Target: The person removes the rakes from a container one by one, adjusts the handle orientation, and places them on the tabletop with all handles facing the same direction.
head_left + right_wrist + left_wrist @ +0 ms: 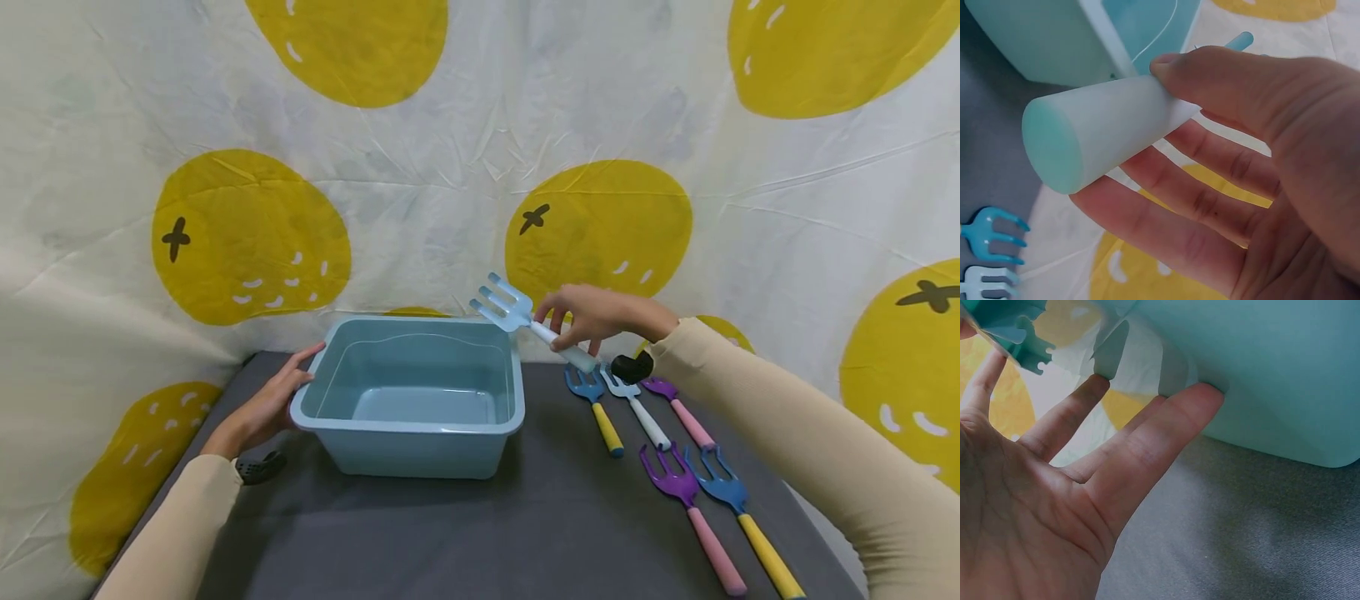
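My right hand (596,315) grips the white handle (1116,122) of a light-blue garden hand fork (512,310), thumb on one side and fingers on the other. Its three tines point left, up over the back right corner of a blue-green plastic basin (412,452). The round, pale green handle end faces the camera in the right wrist view. At the basin's left side is my left hand (268,402), with straight, spread fingers (1147,447) touching the outer wall just under the rim. Inside the basin only bare walls and floor show.
Right of the basin, several more forks lie on the grey cloth (540,533): two blue ones with yellow handles (607,429), two purple with pink handles (716,550), and a light-blue one with a white handle (651,423). A white curtain (442,208) with yellow fruit prints hangs behind.
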Motion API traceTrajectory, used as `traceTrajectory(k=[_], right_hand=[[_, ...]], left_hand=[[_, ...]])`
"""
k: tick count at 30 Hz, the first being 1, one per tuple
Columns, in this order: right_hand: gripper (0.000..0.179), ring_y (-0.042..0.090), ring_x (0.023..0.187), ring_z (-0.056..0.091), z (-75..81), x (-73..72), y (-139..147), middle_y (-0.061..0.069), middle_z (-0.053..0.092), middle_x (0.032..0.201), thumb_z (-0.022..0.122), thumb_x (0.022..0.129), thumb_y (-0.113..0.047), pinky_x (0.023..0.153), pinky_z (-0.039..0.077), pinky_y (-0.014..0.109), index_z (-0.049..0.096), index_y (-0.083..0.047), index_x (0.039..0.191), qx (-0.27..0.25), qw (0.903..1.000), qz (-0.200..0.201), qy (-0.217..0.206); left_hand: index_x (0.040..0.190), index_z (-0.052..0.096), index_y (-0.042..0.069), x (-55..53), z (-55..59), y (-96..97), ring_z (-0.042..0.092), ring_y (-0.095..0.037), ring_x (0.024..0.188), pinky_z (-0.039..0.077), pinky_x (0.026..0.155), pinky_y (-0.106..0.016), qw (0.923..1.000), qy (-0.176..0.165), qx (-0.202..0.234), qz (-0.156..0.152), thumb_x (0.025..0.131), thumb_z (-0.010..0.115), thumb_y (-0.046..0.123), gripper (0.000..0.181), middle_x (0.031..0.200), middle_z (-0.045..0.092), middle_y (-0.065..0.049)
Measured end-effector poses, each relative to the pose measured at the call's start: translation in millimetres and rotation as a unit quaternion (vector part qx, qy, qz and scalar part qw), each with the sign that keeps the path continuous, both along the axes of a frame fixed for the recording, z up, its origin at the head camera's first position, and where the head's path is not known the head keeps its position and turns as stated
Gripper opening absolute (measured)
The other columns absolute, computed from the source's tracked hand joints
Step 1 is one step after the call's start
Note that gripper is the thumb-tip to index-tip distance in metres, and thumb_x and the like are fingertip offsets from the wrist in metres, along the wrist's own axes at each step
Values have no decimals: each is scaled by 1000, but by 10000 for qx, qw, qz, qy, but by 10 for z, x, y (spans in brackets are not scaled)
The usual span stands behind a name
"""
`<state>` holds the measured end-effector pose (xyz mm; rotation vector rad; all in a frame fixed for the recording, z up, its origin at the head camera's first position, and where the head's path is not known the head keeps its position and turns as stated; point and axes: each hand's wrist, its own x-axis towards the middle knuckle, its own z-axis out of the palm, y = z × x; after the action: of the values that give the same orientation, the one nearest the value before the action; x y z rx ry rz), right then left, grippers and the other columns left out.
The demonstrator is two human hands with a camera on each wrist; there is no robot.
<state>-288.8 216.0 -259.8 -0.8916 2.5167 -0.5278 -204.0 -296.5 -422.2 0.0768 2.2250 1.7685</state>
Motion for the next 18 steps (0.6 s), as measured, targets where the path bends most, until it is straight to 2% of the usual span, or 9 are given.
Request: traceTrajectory(k=[9, 14, 18], right_hand=[[51, 28, 93, 71, -226, 164, 464, 16, 65, 117, 76, 94, -17, 62, 60, 43, 58, -7, 140, -525, 9969, -482, -329], [52, 28, 92, 72, -440, 306, 730, 16, 66, 113, 77, 93, -16, 57, 60, 42, 57, -3, 139, -1037, 9925, -550, -333], [51, 29, 81, 71, -651, 421, 920, 18, 65, 111, 77, 93, -15, 54, 59, 42, 57, 1, 138, -1339, 9886, -579, -381]], left_hand=[[164, 8, 39, 23, -2, -2, 38, -54, 134, 52, 91, -61, 9999, 40, 49, -94, 109, 39, 39, 63, 168, 3, -17], [164, 7, 38, 20, 7, -4, 37, -54, 135, 52, 92, -62, 9998, 87, 45, -168, 110, 38, 40, 63, 168, 3, -17], [164, 6, 39, 20, 12, -4, 36, -55, 135, 51, 92, -63, 9999, 42, 12, -146, 109, 39, 41, 64, 168, 1, -17]])
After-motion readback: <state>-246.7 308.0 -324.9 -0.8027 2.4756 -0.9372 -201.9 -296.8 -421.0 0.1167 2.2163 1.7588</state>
